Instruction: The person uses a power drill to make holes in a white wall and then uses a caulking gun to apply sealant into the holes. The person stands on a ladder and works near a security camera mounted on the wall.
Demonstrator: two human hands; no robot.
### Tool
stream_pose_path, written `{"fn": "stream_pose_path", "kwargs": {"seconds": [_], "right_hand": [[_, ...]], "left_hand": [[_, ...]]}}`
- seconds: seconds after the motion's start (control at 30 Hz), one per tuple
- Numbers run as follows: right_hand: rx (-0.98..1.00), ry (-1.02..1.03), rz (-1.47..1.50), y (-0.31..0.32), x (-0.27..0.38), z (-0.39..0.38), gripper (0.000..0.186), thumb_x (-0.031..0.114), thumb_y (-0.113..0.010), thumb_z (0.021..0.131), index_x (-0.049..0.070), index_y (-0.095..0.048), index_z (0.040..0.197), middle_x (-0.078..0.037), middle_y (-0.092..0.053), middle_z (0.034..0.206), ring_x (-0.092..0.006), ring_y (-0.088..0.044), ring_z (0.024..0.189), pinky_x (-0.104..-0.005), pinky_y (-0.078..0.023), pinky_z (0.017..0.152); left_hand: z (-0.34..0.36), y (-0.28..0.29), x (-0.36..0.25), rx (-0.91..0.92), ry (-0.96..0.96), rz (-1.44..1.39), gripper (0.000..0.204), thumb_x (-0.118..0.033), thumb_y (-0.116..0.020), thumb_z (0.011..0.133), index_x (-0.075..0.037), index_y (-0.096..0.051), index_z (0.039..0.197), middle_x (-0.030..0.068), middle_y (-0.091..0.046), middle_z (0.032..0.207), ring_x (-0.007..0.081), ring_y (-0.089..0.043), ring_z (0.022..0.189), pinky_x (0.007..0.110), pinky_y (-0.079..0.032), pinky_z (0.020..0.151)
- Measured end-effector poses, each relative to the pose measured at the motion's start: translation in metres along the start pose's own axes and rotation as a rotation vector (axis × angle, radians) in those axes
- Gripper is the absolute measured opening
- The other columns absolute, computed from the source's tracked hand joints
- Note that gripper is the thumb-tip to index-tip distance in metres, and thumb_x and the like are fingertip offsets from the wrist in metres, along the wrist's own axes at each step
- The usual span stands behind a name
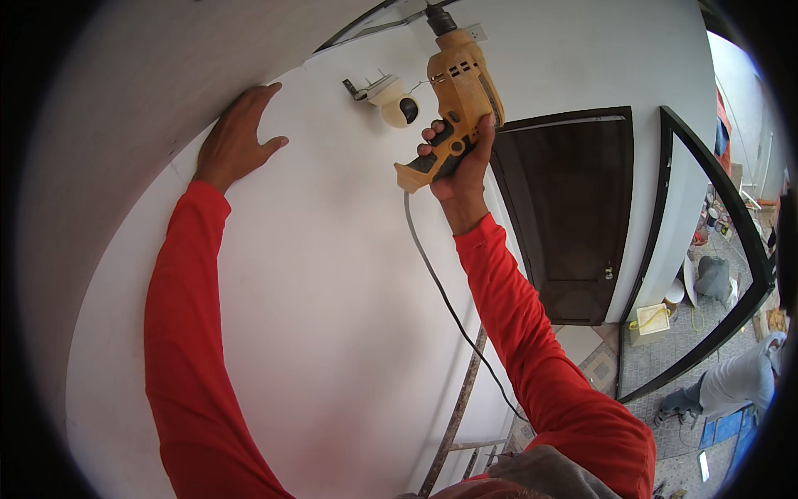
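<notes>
A corded power drill (pixel 467 83), orange-tan with a black grip and chuck, is held up by my right hand (pixel 465 158), whose fingers wrap round the handle. The drill points upward, and its chuck reaches the top edge of the picture. A dark cord (pixel 449 303) hangs from the handle down past my right forearm. My left hand (pixel 239 137) lies against the white wall (pixel 316 274) near its upper corner, thumb and fingers apart, holding nothing. Between my hands, a white dome camera (pixel 397 104) with a dark lens is mounted on the wall, left of the drill.
Below me stands a ladder (pixel 453 407). To the right are a dark brown door (pixel 573 216) and a black frame (pixel 752 249). Beyond, a person in a light shirt (pixel 740 378) bends over the tiled floor, near a cream box (pixel 648 324) and a grey sack (pixel 713 279).
</notes>
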State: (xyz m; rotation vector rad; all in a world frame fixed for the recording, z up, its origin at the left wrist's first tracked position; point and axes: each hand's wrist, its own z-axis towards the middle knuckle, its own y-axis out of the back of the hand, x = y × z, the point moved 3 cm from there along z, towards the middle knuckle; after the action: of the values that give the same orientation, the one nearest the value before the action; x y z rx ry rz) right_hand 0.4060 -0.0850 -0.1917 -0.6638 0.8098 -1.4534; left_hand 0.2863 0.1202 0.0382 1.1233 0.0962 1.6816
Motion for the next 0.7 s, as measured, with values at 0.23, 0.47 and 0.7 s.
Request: {"fn": "stream_pose_path", "kwargs": {"seconds": [0.23, 0.47, 0.7], "right_hand": [[-0.032, -0.005, -0.002, 0.0, -0.003, 0.007, 0.06, 0.064, -0.047, 0.101, 0.008, -0.053, 0.122, -0.004, -0.059, 0.091, -0.0179, -0.06, 0.086, -0.0346, -0.05, 0.071], [-0.01, -0.022, -0.01, -0.006, 0.005, 0.003, 0.061, 0.064, -0.049, 0.099, 0.008, -0.052, 0.123, -0.004, -0.059, 0.091, -0.0177, -0.062, 0.087, -0.0347, -0.054, 0.071], [-0.045, -0.008, -0.013, -0.013, 0.011, 0.003, 0.069, 0.066, -0.053, 0.096, 0.003, -0.053, 0.124, -0.005, -0.06, 0.087, -0.0169, -0.064, 0.082, -0.0349, -0.059, 0.069]], "left_hand": [[0.0, -0.005, 0.006, -0.006, -0.001, -0.042, 0.079, -0.021, -0.08, 0.084, -0.015, -0.041, 0.152, 0.0105, -0.048, 0.151, 0.0308, -0.048, 0.138, 0.041, -0.042, 0.116], [0.004, 0.035, -0.031, 0.024, -0.158, 0.011, 0.064, -0.018, -0.079, 0.085, -0.015, -0.053, 0.144, 0.006, -0.051, 0.15, 0.027, -0.048, 0.138, 0.042, -0.042, 0.115], [0.026, 0.156, -0.128, -0.325, -0.664, 1.196, 0.056, -0.035, -0.059, 0.095, -0.01, -0.053, 0.145, 0.0056, -0.044, 0.158, 0.0215, -0.031, 0.15, 0.044, -0.017, 0.127]]}}
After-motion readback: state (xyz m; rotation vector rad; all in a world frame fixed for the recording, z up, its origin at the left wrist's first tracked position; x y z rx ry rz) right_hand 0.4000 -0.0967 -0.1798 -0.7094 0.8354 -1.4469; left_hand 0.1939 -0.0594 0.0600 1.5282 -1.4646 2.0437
